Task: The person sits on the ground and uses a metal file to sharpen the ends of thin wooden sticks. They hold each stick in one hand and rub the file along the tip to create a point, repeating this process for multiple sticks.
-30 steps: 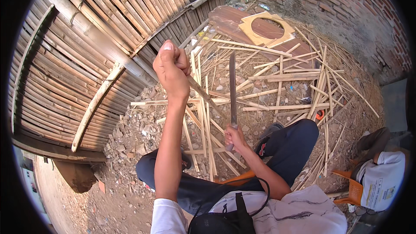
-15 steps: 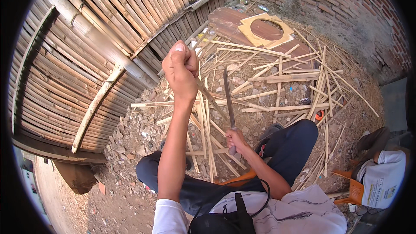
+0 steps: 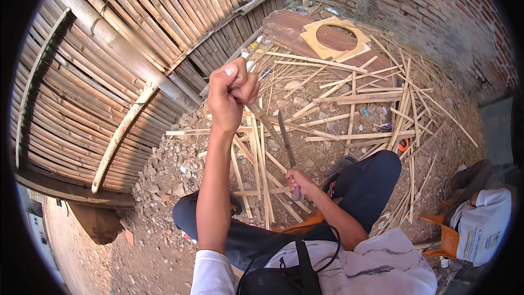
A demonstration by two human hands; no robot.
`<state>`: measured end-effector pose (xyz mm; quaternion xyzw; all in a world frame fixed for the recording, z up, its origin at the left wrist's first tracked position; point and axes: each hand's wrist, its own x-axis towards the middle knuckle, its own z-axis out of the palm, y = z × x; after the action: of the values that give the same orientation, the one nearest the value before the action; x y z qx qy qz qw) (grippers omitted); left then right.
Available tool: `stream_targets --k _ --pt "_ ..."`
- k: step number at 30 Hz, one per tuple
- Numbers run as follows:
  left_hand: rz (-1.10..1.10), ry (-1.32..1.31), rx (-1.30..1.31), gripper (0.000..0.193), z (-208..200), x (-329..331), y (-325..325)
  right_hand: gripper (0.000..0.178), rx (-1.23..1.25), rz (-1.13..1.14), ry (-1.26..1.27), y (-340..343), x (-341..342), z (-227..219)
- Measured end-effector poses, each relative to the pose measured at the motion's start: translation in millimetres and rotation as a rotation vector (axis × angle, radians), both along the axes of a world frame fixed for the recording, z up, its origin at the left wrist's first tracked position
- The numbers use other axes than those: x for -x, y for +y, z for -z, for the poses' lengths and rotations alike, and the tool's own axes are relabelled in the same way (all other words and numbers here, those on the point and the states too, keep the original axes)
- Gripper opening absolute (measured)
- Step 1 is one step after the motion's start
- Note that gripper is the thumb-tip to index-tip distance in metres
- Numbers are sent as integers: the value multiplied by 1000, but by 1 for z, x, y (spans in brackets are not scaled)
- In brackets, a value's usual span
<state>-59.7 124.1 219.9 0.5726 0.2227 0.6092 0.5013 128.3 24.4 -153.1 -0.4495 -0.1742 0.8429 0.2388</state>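
Note:
My left hand (image 3: 233, 93) is raised and closed round a bamboo strip (image 3: 264, 121). The strip slants from above the fist down toward my right hand. In my right hand (image 3: 300, 180), the fingers wrap the handle of a long-bladed knife (image 3: 284, 135), its dark blade pointing up and away from me. The blade overlaps the strip's lower end; whether the two touch, I cannot tell. Below the hands, pale split bamboo strips (image 3: 256, 172) lie crossed on the ground between my knees.
More bamboo strips (image 3: 357, 98) are strewn ahead and to the right. A brown board (image 3: 284, 27) bears a yellowish panel with a round hole (image 3: 310, 34). A bamboo wall (image 3: 142, 33) rises at left, a brick wall (image 3: 436, 11) behind. Another person (image 3: 480, 224) sits at far right by an orange chair (image 3: 448, 240).
My left fist has shifted slightly right and down with the strip. The knife's blade has tipped left, its tip lower and nearer the strip.

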Motion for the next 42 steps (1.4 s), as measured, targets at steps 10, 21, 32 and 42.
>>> stream_targets --k 10,21,32,42 --pt "274 -33 -45 46 -2 4 -4 21 -372 22 -24 11 30 -82" --pt "153 -58 -48 46 -2 2 -7 20 -214 25 -150 10 23 -78" --pt "156 -96 -28 46 -2 5 -3 22 87 -27 -82 -5 5 57" --pt "-160 -11 -3 45 2 -8 0 20 -268 43 8 11 28 -34"
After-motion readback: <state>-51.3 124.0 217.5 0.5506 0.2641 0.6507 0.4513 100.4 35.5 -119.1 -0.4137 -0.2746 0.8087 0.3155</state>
